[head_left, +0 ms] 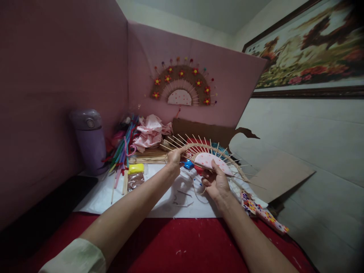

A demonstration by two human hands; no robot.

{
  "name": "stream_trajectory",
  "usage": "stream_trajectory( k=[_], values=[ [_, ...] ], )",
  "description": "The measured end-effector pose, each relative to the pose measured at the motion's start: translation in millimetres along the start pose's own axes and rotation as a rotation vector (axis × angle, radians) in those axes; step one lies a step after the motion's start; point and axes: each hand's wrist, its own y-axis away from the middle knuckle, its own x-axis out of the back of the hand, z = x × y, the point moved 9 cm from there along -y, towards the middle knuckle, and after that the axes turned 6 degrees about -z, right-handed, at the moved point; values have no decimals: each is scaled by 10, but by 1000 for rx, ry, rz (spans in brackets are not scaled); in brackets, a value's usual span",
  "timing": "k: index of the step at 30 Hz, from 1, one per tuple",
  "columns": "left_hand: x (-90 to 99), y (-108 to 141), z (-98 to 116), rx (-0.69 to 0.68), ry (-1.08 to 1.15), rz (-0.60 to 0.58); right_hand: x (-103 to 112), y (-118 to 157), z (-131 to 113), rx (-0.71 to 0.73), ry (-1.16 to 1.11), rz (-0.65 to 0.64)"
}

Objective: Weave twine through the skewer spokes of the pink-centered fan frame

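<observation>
A half-round craft fan (214, 162) is held up above the table, tilted down to the right. Its core is a half disc covered in pink dotted fabric, with thin wooden sticks fanning outward. A strip of brown twine or cord (218, 147) arcs across the sticks. My right hand (217, 182) grips the half disc from below, thumb on the dotted face. My left hand (174, 161) is closed at the fan's left side, pinching the brown strip and sticks there. Its fingertips are partly hidden.
A finished-looking fan with flowers (182, 81) hangs on the pink panel. Left stand a purple bottle (91, 140) and colourful pipe cleaners (125, 140). Crumpled dotted fabric (150, 132), yellow clay (136, 168), scraps on white paper (159, 204), flowered material (264, 214) and cardboard (284, 174) lie around.
</observation>
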Motion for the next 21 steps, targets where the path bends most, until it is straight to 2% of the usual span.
stream_trajectory(
  k=[12,14,18,21],
  values=[
    [-76,7,-31,-17,8,-78,-19,24,-67,62,16,39],
    [-140,16,-90,25,4,-142,-18,47,-101,108,46,66],
    [-328,78,-254,127,34,-345,-39,104,-128,194,87,106],
    [-400,138,-343,174,59,-421,-71,136,-111,251,136,111]
  ],
)
